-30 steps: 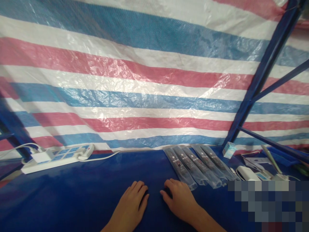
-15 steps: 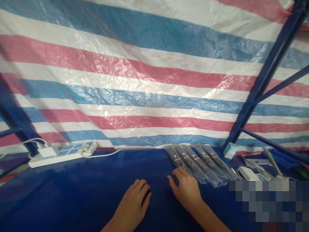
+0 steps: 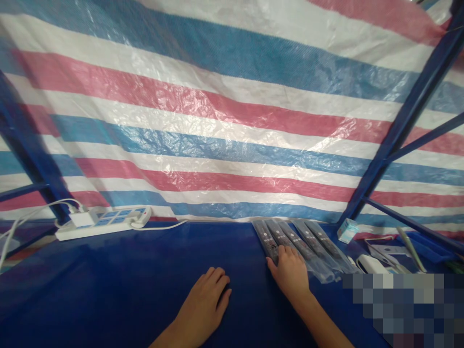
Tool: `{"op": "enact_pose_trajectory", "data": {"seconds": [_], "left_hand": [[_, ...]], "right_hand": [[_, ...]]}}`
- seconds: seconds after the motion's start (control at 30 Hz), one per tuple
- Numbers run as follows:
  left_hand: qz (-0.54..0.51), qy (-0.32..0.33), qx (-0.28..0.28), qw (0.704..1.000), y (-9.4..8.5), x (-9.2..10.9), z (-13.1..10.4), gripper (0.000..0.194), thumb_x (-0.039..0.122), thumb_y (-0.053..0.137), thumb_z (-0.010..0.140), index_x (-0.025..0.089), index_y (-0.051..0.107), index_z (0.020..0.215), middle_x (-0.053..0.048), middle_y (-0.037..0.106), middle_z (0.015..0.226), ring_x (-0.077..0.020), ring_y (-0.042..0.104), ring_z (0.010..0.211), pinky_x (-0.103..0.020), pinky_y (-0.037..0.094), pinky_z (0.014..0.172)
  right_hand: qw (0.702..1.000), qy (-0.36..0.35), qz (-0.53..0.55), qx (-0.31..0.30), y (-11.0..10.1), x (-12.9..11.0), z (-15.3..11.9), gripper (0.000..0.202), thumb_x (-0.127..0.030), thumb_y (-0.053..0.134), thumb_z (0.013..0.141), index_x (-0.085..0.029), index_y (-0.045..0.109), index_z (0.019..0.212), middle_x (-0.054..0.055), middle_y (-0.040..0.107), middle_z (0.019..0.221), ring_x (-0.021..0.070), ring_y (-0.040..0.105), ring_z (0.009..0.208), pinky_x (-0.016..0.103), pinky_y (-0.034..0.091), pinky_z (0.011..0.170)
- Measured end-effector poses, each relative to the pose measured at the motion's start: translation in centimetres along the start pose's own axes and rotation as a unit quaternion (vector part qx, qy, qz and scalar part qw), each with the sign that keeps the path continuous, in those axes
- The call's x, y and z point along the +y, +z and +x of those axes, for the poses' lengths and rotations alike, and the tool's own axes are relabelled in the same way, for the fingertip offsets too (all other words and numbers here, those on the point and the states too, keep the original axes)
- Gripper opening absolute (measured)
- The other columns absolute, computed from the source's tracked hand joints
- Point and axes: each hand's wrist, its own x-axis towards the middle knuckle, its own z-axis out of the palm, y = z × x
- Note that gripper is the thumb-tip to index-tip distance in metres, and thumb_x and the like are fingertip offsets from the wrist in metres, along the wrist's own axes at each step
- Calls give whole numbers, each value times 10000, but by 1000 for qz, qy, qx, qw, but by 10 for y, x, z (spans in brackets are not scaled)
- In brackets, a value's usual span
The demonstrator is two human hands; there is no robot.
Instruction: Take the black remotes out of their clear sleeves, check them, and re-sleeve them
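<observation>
Several long dark items in clear plastic sleeves lie side by side on the blue tabletop, with small white round marks on them. They look like remote controls, but the plastic blurs their detail. My right hand is over the near end of the leftmost sleeve. Its fingertips rest on the plastic and the thumb stands apart at the left edge; the palm hides that sleeve's lower end. To the left, my left hand lies on the bare tabletop, fingers loosely stretched and holding nothing.
A white power strip with a plugged-in adapter and cables stands at the back left. At right are a small light-blue box, a white device and a blue tray. Striped sheeting hangs behind, between blue metal posts.
My right hand has moved slightly right, its fingers now over the leftmost sleeve. My left hand has barely moved. The view has shifted a little.
</observation>
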Motion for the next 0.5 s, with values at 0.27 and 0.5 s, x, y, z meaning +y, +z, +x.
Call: {"op": "enact_pose_trajectory", "data": {"seconds": [0.27,0.5], "left_hand": [[4,-10,-20,1000,-1,2,1,196,205,425,906,211,621,927,-44,621,974,-197,581,905,-372,492,866],[33,-160,85,983,-4,-32,11,330,287,388,907,134,583,1124,-101,648,1015,-242,594,981,-414,477,903]], "right_hand": [[996,-2,68,-59,-5,-7,2,76,-262,575,823,-190,574,800,80,645,838,231,597,866,330,411,753],[959,-114,232,-112,-10,-29,-28,161,-274,680,728,-212,531,723,8,617,807,169,562,781,274,395,705]]}}
